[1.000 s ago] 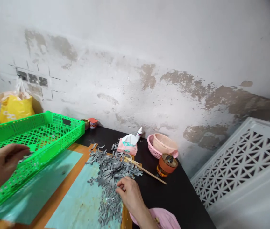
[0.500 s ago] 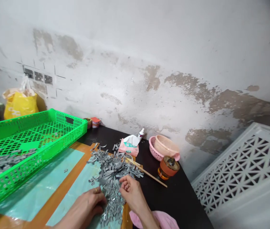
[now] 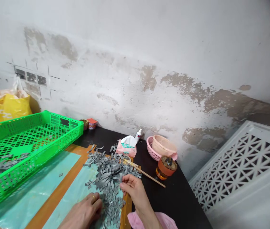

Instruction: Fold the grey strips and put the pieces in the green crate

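Observation:
A heap of grey strips (image 3: 110,170) lies on the pale green, plastic-covered board, with small grey pieces (image 3: 113,203) bearing shiny bits spread nearer to me. My right hand (image 3: 133,190) is over the heap's right side, thumb and fingers pinched on one short grey strip (image 3: 121,178) that stands up from the fingertips. At the left edge of the small pieces, my left hand (image 3: 86,210), with a ring on one finger, is curled downward. Its fingertips are hidden behind the knuckles, so whatever they hold does not show.
A green plastic crate (image 3: 60,140) holding grey pieces stands at left. Behind the heap are a tissue pack (image 3: 126,149) and a white bottle (image 3: 138,135). A wooden stick (image 3: 151,178), pink baskets (image 3: 152,151) and an amber jar (image 3: 166,168) are to the right.
My right hand has risen slightly, and a grey strip now shows upright in its pinch. My left hand has shifted a little left and down. The whole view has turned slightly right.

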Demonstrator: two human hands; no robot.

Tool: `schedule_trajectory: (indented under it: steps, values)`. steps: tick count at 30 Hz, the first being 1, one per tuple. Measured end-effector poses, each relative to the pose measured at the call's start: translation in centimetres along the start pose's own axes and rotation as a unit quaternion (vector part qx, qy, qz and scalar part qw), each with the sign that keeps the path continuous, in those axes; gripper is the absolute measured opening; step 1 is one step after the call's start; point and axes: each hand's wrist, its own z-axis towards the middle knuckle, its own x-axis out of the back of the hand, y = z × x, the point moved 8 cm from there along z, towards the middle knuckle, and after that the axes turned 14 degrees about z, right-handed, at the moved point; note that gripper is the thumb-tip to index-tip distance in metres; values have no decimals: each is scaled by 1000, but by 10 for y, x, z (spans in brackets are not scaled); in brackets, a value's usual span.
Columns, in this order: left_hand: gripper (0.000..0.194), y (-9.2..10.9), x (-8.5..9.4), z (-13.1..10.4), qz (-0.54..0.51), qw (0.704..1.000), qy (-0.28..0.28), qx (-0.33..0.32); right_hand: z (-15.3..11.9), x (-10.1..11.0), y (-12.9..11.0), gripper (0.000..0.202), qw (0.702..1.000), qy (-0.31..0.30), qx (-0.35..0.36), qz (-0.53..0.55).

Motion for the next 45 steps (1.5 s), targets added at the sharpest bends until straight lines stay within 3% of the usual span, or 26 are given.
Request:
schedule_trajectory:
  steps: [3, 7, 11, 14, 17, 25, 35, 45]
  values:
    - [15, 5, 6, -2, 28, 1000, -1, 8, -2, -2, -3, 27, 1000, -6, -2, -1]
    - [9, 12, 12, 5, -183, 982, -28, 40, -6, -11, -3, 27, 999, -39, -11, 24]
    - [22, 10, 10, 24, -459, 878, -22, 135, -9, -17, 5, 32, 996, -63, -33, 51]
    - [18, 8, 1, 36, -567, 800, -15, 197, -8, -11, 10, 35, 997, -54, -36, 37]
    - [19, 7, -6, 41, -598, 770, -8, 222, -5, -5, 13, 38, 998, -44, -38, 22]
    - [23, 15, -14, 38, -602, 775, -44, 186, -6, -8, 16, 35, 995, -72, -76, 1]
    - [28, 18, -11, 37, -589, 786, -32, 185, -8, -11, 12, 29, 994, -74, -63, -48]
    - [33, 14, -15, 34, -566, 792, -53, 225, -7, -5, 14, 23, 987, -97, -73, -102]
